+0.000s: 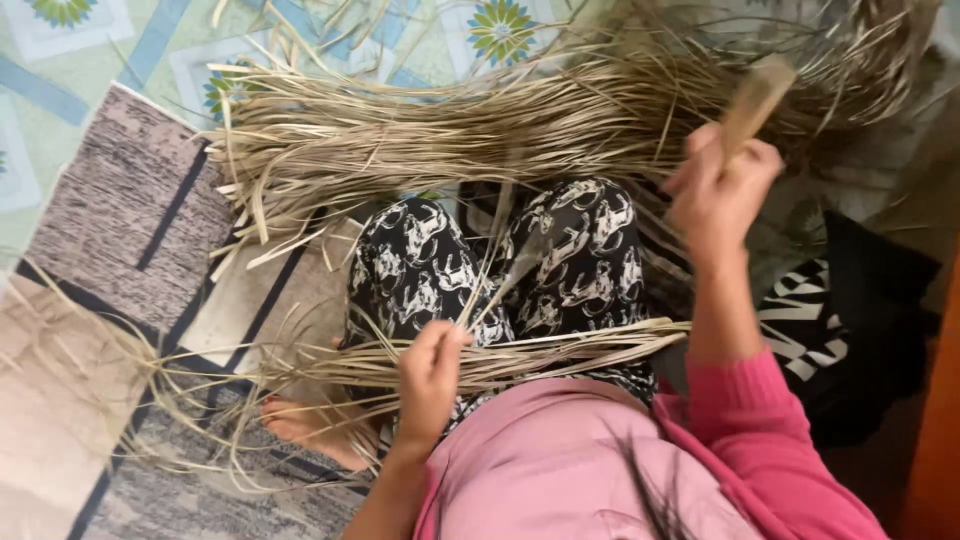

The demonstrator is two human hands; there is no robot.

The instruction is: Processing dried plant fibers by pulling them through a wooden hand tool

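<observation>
My left hand is closed on a thin dried leaf strip that rises over my knees, which are in black-and-white patterned trousers. A small bundle of the same strips lies across my lap just beside this hand. My right hand is raised further out and grips a pale wooden handle, which is blurred; its working end cannot be made out. Beyond my knees a large heap of dried straw-coloured strips spreads across the floor.
A grey and beige patterned mat covers the floor on the left, with a flowered floor covering beyond it. My bare foot rests among loose strips. A black-and-white cloth lies at the right, next to an orange-brown edge.
</observation>
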